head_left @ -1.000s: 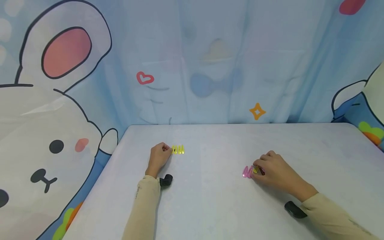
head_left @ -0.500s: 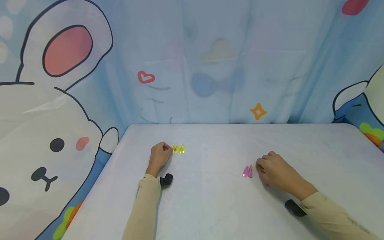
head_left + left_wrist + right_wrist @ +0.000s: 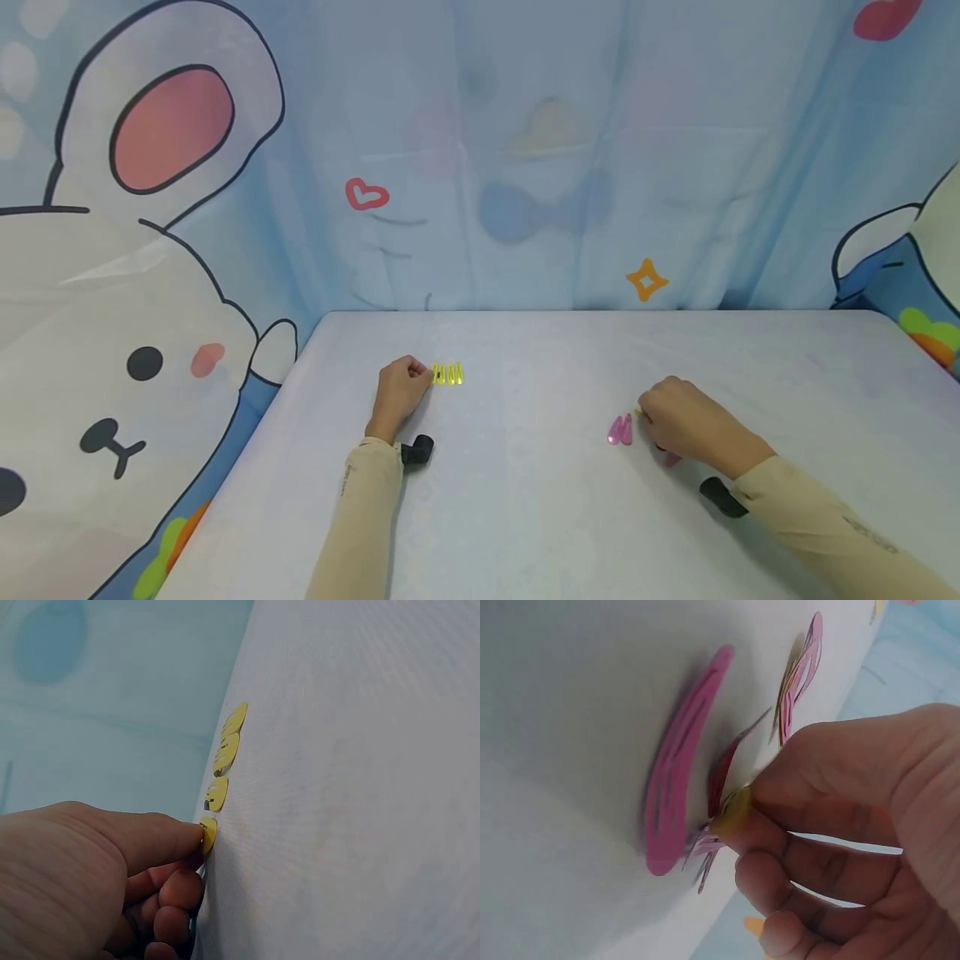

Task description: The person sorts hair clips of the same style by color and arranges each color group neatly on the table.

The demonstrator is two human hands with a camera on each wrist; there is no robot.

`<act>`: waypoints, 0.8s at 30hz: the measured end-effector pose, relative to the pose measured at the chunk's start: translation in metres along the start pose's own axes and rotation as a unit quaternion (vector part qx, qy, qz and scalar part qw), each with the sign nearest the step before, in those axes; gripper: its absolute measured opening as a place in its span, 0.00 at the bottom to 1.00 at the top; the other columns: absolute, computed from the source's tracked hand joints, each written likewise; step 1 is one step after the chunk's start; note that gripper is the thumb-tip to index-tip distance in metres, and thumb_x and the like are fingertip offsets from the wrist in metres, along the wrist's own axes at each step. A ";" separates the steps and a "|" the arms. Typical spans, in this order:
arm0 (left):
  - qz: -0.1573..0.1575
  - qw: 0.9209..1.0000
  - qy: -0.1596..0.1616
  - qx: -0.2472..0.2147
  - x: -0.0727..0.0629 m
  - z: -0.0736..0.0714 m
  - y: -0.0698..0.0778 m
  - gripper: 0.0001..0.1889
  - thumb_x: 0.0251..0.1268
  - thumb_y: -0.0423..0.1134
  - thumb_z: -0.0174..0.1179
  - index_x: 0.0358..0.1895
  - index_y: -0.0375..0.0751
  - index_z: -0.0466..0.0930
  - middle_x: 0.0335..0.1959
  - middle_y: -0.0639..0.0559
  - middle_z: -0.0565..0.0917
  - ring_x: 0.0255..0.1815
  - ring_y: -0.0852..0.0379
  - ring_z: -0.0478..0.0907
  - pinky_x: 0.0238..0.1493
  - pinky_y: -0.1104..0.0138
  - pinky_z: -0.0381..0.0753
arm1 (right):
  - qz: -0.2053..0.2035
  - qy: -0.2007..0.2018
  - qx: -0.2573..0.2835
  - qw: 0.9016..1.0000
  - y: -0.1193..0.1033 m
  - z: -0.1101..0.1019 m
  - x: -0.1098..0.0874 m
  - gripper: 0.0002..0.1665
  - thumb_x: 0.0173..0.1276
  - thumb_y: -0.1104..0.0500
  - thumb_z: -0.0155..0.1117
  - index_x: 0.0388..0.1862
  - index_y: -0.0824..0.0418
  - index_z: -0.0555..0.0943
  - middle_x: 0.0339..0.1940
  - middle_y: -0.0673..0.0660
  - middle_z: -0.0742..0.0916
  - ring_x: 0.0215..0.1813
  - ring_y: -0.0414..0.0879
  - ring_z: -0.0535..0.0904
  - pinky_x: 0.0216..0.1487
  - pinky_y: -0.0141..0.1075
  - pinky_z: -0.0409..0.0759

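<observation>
On white tabletop [image 3: 525, 492] I see left hand [image 3: 399, 395] pinching the end one of four yellow clips [image 3: 229, 754], right hand [image 3: 688, 422] pinching a blurred yellow piece [image 3: 737, 812], probably another clip, near pink clips [image 3: 679, 769].

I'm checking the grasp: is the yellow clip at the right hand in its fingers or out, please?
In: the right wrist view shows the yellow clip, slightly blurred, pinched by the right hand between thumb and forefinger.

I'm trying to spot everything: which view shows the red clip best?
The right wrist view: the red clip appears close up, its colour clear. In the head view, the right hand hides most or all of it; the left wrist view shows none.
</observation>
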State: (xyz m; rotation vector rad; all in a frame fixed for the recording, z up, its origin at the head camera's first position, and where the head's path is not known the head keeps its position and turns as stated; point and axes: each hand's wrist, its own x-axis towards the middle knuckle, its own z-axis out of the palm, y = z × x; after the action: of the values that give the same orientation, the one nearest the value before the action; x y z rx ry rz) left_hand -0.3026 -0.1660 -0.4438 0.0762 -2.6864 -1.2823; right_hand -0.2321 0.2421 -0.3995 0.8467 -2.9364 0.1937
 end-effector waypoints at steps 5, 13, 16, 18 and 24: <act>0.002 1.000 -0.001 -0.003 0.001 0.000 -0.001 0.06 0.74 0.33 0.65 0.37 0.36 0.83 0.29 0.49 0.79 0.31 0.53 0.73 0.36 0.63 0.72 | 0.045 -0.049 0.036 0.997 0.000 -0.004 0.003 0.15 0.68 0.73 0.66 0.23 0.60 0.78 0.19 0.50 0.74 0.25 0.43 0.71 0.29 0.35 0.73; 0.008 1.000 0.002 -0.001 0.002 0.001 -0.004 0.06 0.73 0.33 0.65 0.36 0.36 0.83 0.27 0.49 0.79 0.30 0.53 0.73 0.35 0.63 0.71 | 0.106 -0.073 0.160 0.979 0.007 -0.011 0.005 0.07 0.72 0.71 0.64 0.33 0.66 0.85 0.24 0.52 0.82 0.22 0.42 0.81 0.34 0.41 0.84; 0.009 1.000 0.001 0.000 0.001 0.001 -0.004 0.06 0.73 0.33 0.64 0.36 0.36 0.83 0.27 0.49 0.79 0.30 0.53 0.72 0.35 0.63 0.71 | 0.099 -0.048 0.173 0.979 0.008 -0.012 0.007 0.05 0.71 0.69 0.66 0.36 0.67 0.88 0.29 0.52 0.85 0.27 0.42 0.81 0.42 0.50 0.86; 0.009 1.000 0.001 0.000 0.001 0.001 -0.004 0.06 0.73 0.33 0.64 0.36 0.37 0.83 0.27 0.50 0.78 0.30 0.54 0.72 0.35 0.63 0.71 | 0.088 -0.032 0.173 0.981 0.008 -0.012 0.009 0.05 0.70 0.68 0.67 0.37 0.67 0.89 0.32 0.52 0.86 0.28 0.42 0.80 0.47 0.54 0.85; 0.010 1.000 0.003 -0.003 0.002 0.000 -0.003 0.05 0.73 0.33 0.64 0.36 0.36 0.83 0.27 0.50 0.79 0.30 0.54 0.73 0.34 0.63 0.71 | 0.083 -0.003 0.215 0.973 0.002 -0.013 0.016 0.05 0.71 0.65 0.68 0.39 0.65 0.90 0.34 0.50 0.88 0.30 0.43 0.79 0.42 0.45 0.82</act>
State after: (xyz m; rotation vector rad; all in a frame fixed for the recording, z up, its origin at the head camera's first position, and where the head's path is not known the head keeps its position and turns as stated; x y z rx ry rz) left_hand -0.3044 -0.1679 -0.4463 0.0529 -2.6718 -1.2832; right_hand -0.2461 0.2369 -0.3850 0.6348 -3.0147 0.8652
